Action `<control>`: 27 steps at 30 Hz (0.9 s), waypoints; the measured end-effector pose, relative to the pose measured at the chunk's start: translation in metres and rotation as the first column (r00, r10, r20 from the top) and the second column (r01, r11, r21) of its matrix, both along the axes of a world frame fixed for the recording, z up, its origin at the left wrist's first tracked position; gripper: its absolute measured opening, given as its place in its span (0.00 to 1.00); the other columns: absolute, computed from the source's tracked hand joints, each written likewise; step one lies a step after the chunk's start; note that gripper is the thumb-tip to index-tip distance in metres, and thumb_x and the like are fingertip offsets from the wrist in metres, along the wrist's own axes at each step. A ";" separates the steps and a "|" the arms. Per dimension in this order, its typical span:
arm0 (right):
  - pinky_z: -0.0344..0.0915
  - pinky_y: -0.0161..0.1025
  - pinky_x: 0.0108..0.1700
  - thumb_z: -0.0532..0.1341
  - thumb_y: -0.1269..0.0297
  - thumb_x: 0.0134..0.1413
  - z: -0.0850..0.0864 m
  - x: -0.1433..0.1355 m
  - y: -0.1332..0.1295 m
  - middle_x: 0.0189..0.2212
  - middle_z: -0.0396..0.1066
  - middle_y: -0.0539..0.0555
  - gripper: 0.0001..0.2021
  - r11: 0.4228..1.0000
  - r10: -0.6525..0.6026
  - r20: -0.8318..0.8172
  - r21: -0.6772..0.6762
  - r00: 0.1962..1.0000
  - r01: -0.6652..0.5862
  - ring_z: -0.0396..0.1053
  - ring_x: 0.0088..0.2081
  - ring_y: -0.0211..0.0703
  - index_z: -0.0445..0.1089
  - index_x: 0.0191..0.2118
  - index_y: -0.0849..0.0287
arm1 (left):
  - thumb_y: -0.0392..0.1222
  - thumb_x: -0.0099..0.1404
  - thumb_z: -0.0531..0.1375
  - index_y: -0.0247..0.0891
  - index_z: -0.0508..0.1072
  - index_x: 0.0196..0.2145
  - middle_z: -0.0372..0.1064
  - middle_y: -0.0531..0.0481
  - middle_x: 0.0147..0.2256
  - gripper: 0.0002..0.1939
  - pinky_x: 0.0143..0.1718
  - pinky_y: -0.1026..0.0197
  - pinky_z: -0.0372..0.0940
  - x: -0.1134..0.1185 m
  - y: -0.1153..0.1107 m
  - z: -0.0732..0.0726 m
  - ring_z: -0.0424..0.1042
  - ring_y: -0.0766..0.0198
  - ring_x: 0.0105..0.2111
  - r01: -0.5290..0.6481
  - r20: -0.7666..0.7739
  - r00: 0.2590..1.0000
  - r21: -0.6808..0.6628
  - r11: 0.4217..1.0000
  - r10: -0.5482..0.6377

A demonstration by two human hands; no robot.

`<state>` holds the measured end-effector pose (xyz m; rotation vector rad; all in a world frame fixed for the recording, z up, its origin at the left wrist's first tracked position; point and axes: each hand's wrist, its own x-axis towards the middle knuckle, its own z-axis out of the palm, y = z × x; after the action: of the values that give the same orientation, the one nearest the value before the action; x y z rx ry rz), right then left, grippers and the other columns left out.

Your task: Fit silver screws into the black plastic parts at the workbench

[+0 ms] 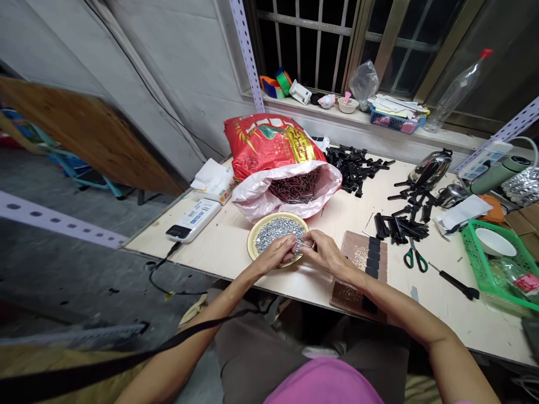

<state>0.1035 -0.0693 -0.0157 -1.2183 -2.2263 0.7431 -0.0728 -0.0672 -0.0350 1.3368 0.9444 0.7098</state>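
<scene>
My left hand [275, 252] is closed over the right part of a yellow-rimmed bowl [251, 247]. Small silvery metal pieces [275, 231] fill the bowl; their exact kind is too small to tell. Its fingertips pinch together, and whatever lies in them is hidden. Opposite it, my right hand [326, 255] grips a thin metal rod [305, 244] that points toward my left fingers. Just behind the bowl lies a red sack [269, 140] with its white mouth open, showing many thin dark reddish-brown rods [295, 188].
To the right are a brown board [353, 247] with black pads, black plastic parts [353, 165] in piles, green-handled scissors [415, 258], a black-handled tool [455, 280] and a green basket [471, 241]. A white power bank [196, 219] with a cable lies left. The table's front edge runs near my forearms.
</scene>
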 end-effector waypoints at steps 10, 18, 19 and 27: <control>0.57 0.30 0.29 0.53 0.65 0.64 -0.008 0.000 -0.002 0.35 0.68 0.53 0.08 0.963 -0.020 0.261 0.265 0.965 -0.051 0.66 0.32 0.35 0.68 0.40 0.59 | 0.70 0.57 0.51 0.41 0.57 0.25 0.43 0.62 0.17 0.27 0.15 0.67 0.37 -0.006 0.002 -0.001 0.40 0.72 0.16 0.078 -0.016 0.997 -0.046 0.996 -0.079; 0.60 0.31 0.29 0.53 0.68 0.63 -0.014 0.002 -0.004 0.31 0.67 0.53 0.08 0.933 -0.034 0.261 0.355 0.965 -0.063 0.66 0.31 0.37 0.71 0.39 0.59 | 0.68 0.56 0.55 0.41 0.59 0.23 0.44 0.60 0.16 0.26 0.15 0.66 0.33 -0.008 0.002 0.003 0.39 0.73 0.15 0.116 0.039 0.993 -0.134 0.984 -0.111; 0.62 0.31 0.31 0.54 0.67 0.63 -0.015 0.001 -0.004 0.31 0.68 0.52 0.08 0.948 -0.022 0.212 0.315 0.977 -0.047 0.67 0.31 0.36 0.70 0.39 0.59 | 0.68 0.56 0.55 0.41 0.59 0.23 0.44 0.60 0.16 0.26 0.15 0.66 0.33 -0.008 0.002 0.004 0.39 0.73 0.15 0.116 0.055 0.992 -0.148 0.982 -0.110; 0.65 0.33 0.36 0.56 0.67 0.61 -0.002 -0.007 -0.002 0.30 0.69 0.51 0.08 0.999 0.009 -0.158 0.052 0.987 -0.001 0.68 0.33 0.37 0.71 0.34 0.61 | 0.66 0.55 0.58 0.40 0.57 0.23 0.45 0.63 0.15 0.25 0.13 0.72 0.33 -0.013 0.007 0.006 0.38 0.75 0.15 0.231 0.251 0.956 -0.336 0.913 -0.149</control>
<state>0.0963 -0.0715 -0.0180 -1.0904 -2.1065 0.7529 -0.0855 -0.0604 -0.0286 0.9833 0.7113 0.4907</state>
